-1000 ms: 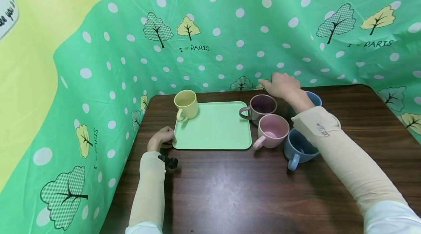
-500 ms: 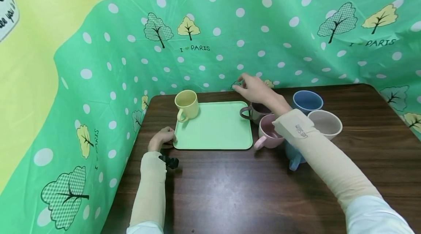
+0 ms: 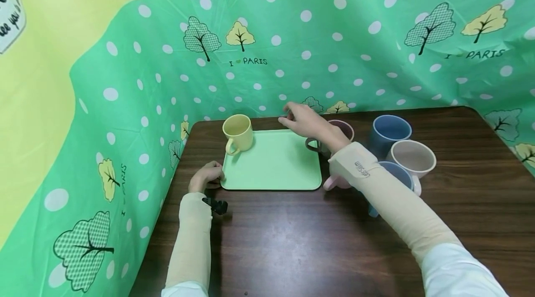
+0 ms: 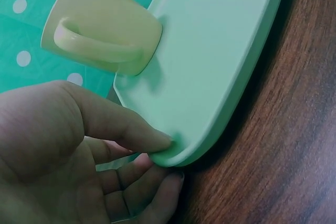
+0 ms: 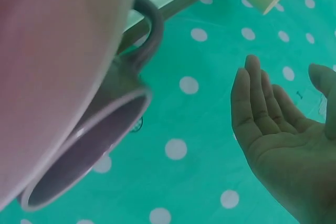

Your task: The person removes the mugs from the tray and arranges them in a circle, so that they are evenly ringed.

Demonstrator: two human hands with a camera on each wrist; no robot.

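Note:
A light green tray (image 3: 271, 162) lies on the dark wooden table, with a yellow mug (image 3: 238, 132) standing on its far left corner. My left hand (image 3: 205, 177) pinches the tray's near left corner (image 4: 173, 150), thumb on top and fingers beneath. My right hand (image 3: 303, 120) hovers open over the tray's far right edge, fingers straight (image 5: 257, 103), holding nothing. Just right of it stands a mauve mug (image 3: 334, 133), seen close in the right wrist view (image 5: 94, 140). A pink mug (image 3: 334, 180) is mostly hidden under my right forearm.
Right of the tray cluster a blue mug (image 3: 390, 131), a beige mug (image 3: 413, 158) and another blue mug (image 3: 394, 174). A green polka-dot cloth (image 3: 292, 55) walls the table's far and left sides. Bare wood (image 3: 292, 241) stretches along the near side.
My right hand has swept left from above the mugs at the back right to over the tray's far right edge. The left hand and tray stayed put.

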